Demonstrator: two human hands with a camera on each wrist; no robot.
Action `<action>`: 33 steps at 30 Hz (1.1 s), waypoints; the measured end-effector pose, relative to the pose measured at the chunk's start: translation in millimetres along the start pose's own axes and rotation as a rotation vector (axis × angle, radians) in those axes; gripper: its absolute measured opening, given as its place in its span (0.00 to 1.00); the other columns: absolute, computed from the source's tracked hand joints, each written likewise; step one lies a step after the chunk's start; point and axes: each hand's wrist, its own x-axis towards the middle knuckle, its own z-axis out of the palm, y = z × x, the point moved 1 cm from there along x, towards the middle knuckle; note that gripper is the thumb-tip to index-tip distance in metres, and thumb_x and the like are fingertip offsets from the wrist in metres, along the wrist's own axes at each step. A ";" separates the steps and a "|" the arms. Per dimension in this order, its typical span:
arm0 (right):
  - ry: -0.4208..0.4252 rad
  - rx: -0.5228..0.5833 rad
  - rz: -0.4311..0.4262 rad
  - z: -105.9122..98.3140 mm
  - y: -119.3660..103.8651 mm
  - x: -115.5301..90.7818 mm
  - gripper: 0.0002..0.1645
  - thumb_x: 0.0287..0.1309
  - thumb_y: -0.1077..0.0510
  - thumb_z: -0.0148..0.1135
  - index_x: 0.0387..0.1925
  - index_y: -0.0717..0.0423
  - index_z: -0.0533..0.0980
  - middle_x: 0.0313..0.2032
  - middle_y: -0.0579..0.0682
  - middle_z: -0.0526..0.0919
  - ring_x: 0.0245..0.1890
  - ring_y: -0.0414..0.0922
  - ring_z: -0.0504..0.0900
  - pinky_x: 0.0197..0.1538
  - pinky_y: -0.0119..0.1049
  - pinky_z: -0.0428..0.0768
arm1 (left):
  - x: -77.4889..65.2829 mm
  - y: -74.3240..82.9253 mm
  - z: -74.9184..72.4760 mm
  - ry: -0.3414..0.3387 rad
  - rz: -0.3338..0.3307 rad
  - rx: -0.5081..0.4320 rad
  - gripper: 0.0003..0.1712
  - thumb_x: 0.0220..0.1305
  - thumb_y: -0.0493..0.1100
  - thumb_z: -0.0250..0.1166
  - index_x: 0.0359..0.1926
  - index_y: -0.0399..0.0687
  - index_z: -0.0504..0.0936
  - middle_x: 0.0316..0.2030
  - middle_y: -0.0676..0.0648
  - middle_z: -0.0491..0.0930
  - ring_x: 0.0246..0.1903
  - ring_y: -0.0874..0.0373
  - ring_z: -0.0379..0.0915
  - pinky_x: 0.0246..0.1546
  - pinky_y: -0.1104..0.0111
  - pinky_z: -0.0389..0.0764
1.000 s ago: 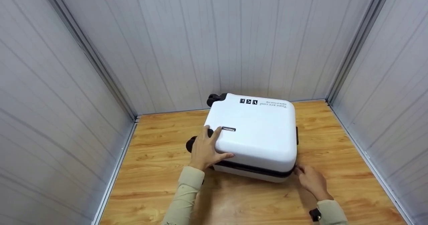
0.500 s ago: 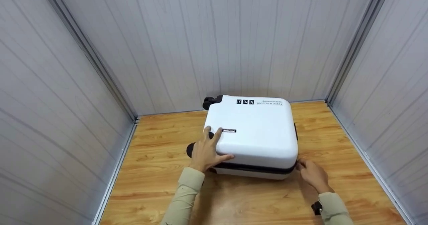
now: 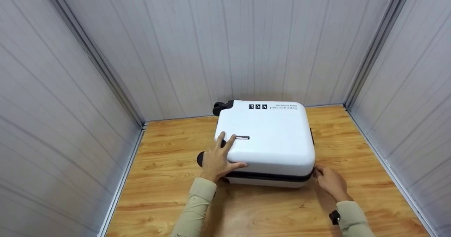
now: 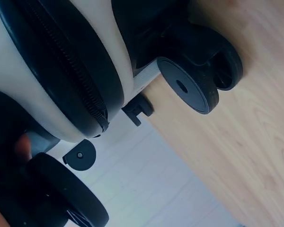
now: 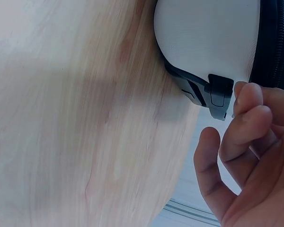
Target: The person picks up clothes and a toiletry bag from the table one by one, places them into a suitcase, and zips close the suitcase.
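Observation:
A white hard-shell suitcase point(image 3: 267, 131) lies flat on the wooden floor, its black caster wheels point(image 4: 189, 85) at the left end. My left hand point(image 3: 215, 161) rests on the near left corner, fingers spread over the top and thumb along the near side. Round the side runs a black zipper band point(image 3: 267, 176), and its teeth look closed where they show. At the near right corner my right hand point(image 3: 331, 182) pinches what seems to be the zipper pull, which the fingertips hide. Other fingers of that hand point(image 5: 255, 156) are loosely curled.
Pale panelled walls point(image 3: 246, 43) enclose the floor point(image 3: 165, 194) at the back and both sides. The suitcase's far side is close to the back wall. A black handle point(image 3: 312, 136) sticks out of its right end.
The suitcase has turned slightly, its far side shifting left and its near right corner moving a little away from me. My right hand has followed that corner; my left hand stays on its corner.

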 end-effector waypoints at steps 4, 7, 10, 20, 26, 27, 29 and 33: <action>0.028 -0.006 -0.032 0.2 -1.4 -0.8 0.16 0.73 0.57 0.54 0.53 0.53 0.83 0.47 0.58 0.88 0.37 0.50 0.83 0.33 0.43 0.74 | -0.2 -0.6 2.2 0.063 0.024 0.017 0.66 0.38 0.94 0.54 0.76 0.69 0.65 0.72 0.40 0.69 0.40 0.41 0.84 0.25 0.55 0.79; 0.044 -0.015 -0.042 0.4 -2.7 -1.7 0.15 0.73 0.57 0.54 0.53 0.53 0.83 0.46 0.58 0.88 0.37 0.51 0.84 0.32 0.44 0.75 | 0.1 -1.0 3.1 0.081 0.033 0.028 0.66 0.37 0.94 0.54 0.76 0.69 0.65 0.71 0.40 0.70 0.38 0.43 0.84 0.25 0.55 0.79; 0.042 -0.020 -0.035 0.7 -3.9 -2.5 0.14 0.73 0.57 0.54 0.50 0.53 0.83 0.44 0.57 0.88 0.33 0.49 0.82 0.30 0.42 0.73 | -0.3 -1.2 2.7 0.073 0.024 0.030 0.66 0.37 0.94 0.53 0.76 0.70 0.65 0.72 0.41 0.69 0.38 0.42 0.84 0.25 0.55 0.79; 0.037 -0.043 -0.079 -1.4 -5.8 -5.4 0.08 0.72 0.58 0.57 0.39 0.52 0.82 0.36 0.53 0.88 0.29 0.46 0.79 0.30 0.42 0.71 | 0.9 0.4 -1.4 0.023 -0.013 0.000 0.66 0.37 0.94 0.53 0.76 0.71 0.65 0.73 0.41 0.68 0.41 0.39 0.84 0.27 0.52 0.81; 0.048 -0.090 -0.197 -5.8 -3.3 -7.7 0.07 0.68 0.61 0.61 0.34 0.50 0.82 0.33 0.49 0.87 0.31 0.46 0.83 0.33 0.47 0.77 | 2.3 2.5 -4.2 -0.003 -0.038 0.000 0.66 0.36 0.95 0.53 0.76 0.73 0.65 0.73 0.42 0.68 0.41 0.39 0.84 0.28 0.52 0.81; 0.046 -0.092 -0.209 -6.0 -2.9 -8.7 0.06 0.68 0.61 0.62 0.34 0.50 0.82 0.32 0.49 0.87 0.31 0.46 0.83 0.33 0.47 0.77 | 2.5 2.6 -4.1 -0.003 -0.039 -0.002 0.66 0.36 0.95 0.53 0.76 0.73 0.65 0.73 0.41 0.68 0.41 0.39 0.84 0.28 0.52 0.81; 0.028 -0.093 -0.218 -6.3 -2.9 -11.2 0.07 0.68 0.61 0.62 0.33 0.50 0.82 0.31 0.48 0.86 0.30 0.44 0.81 0.33 0.46 0.76 | 2.7 2.7 -3.6 0.002 -0.037 -0.008 0.66 0.36 0.95 0.53 0.75 0.72 0.66 0.72 0.41 0.68 0.42 0.39 0.84 0.28 0.53 0.81; -0.030 -0.071 -0.193 -3.1 -6.8 -19.7 0.07 0.68 0.61 0.61 0.32 0.52 0.81 0.29 0.48 0.84 0.29 0.42 0.77 0.34 0.43 0.74 | 2.3 1.8 -2.2 0.023 -0.031 -0.018 0.66 0.35 0.95 0.55 0.75 0.72 0.67 0.72 0.41 0.69 0.37 0.40 0.84 0.25 0.54 0.79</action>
